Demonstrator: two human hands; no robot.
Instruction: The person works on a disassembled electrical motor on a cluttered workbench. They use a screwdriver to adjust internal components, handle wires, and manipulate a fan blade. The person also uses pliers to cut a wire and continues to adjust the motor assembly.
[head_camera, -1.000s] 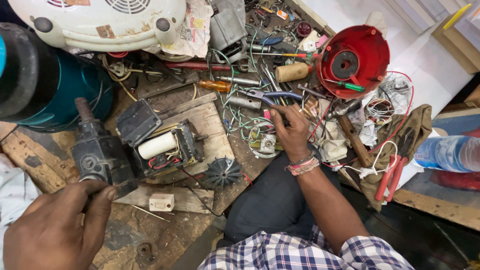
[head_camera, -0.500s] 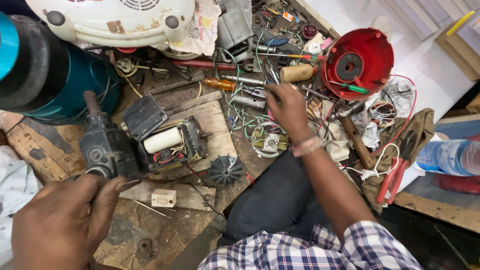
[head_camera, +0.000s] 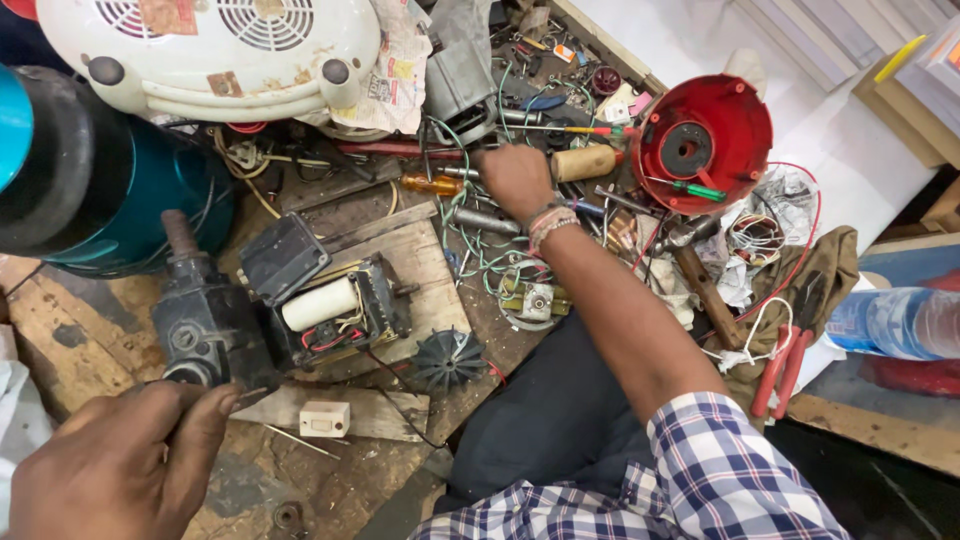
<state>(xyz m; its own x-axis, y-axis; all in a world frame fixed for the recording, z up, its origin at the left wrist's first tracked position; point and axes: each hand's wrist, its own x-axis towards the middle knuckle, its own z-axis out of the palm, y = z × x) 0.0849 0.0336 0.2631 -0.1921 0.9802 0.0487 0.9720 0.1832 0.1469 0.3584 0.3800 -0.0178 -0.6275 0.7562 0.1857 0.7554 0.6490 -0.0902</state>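
Left hand (head_camera: 115, 465) closed on the near end of a black gearbox housing (head_camera: 205, 330), bracing it against the wooden board (head_camera: 400, 260). Right hand (head_camera: 515, 180) stretched into the tool heap, fingers curled down among loose metal tools beside an orange-handled screwdriver (head_camera: 432, 184); whether it grips anything, cannot tell. Judged step: fetching a tool while steadying the part. Bringing one back calls for lifting clear of the tangled green wires (head_camera: 480, 250).

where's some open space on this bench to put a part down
Bare wood shows on the plank above the motor core, and by the white switch near the left hand. Around the right hand, tools and wires crowd up to the red housing.
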